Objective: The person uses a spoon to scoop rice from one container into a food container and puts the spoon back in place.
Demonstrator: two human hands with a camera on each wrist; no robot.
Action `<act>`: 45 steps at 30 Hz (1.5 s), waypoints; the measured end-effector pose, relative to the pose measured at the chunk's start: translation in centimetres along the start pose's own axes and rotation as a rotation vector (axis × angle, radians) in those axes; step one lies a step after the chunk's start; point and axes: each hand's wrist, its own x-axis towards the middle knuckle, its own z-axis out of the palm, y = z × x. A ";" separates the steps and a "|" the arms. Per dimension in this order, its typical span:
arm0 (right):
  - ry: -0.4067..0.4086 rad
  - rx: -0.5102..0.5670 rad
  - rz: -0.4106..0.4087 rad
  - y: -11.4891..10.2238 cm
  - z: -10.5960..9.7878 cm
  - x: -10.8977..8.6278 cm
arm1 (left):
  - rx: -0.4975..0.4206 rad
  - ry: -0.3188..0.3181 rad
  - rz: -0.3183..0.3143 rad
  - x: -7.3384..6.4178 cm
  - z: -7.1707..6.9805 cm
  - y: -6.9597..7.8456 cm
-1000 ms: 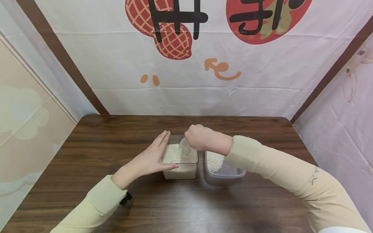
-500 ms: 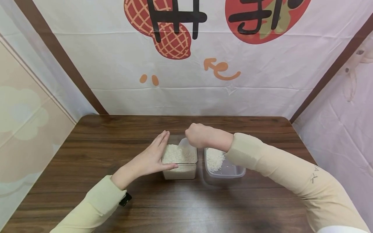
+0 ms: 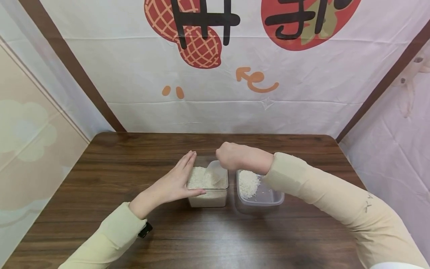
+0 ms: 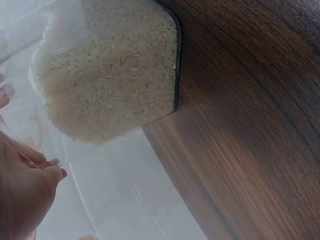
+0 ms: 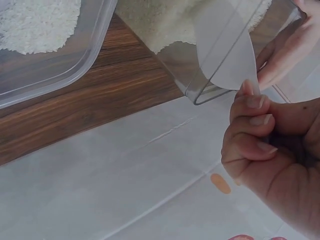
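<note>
A clear square container [image 3: 208, 201] filled with rice [image 3: 198, 177] stands on the table. At its left side my left hand [image 3: 173, 183] steadies it, the thumb along the front rim and the fingers at the far left; in the left wrist view, fingertips [image 4: 52, 170] bend at the container's corner. My right hand [image 3: 231, 156] grips the handle of a translucent white scoop [image 3: 216, 172], fingers curled round it in the right wrist view. The scoop's bowl tilts down inside the container, at the rice. How much rice it holds is unclear.
Just to the right stands a shallower clear plastic box [image 3: 265, 201] with a heap of rice [image 3: 248, 185] on its left side. My right forearm passes above this box. The brown wooden table [image 3: 201, 239] meets a printed cloth backdrop [image 3: 215, 116] at its far edge.
The right hand has moved slightly right and away, and the scoop has shifted with it, so more of its bowl shows above the rice. The left hand stays in place.
</note>
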 end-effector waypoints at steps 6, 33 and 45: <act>-0.033 0.050 0.027 -0.1 0.2 -0.1 | -0.008 0.009 0.003 0.0 0.0 0.0; -0.014 -0.023 -0.031 -1.3 1.9 1.7 | -0.043 0.015 0.012 0.2 0.1 0.2; 0.019 -0.051 -0.031 -1.4 2.3 2.1 | -0.037 0.012 0.011 0.2 0.1 0.1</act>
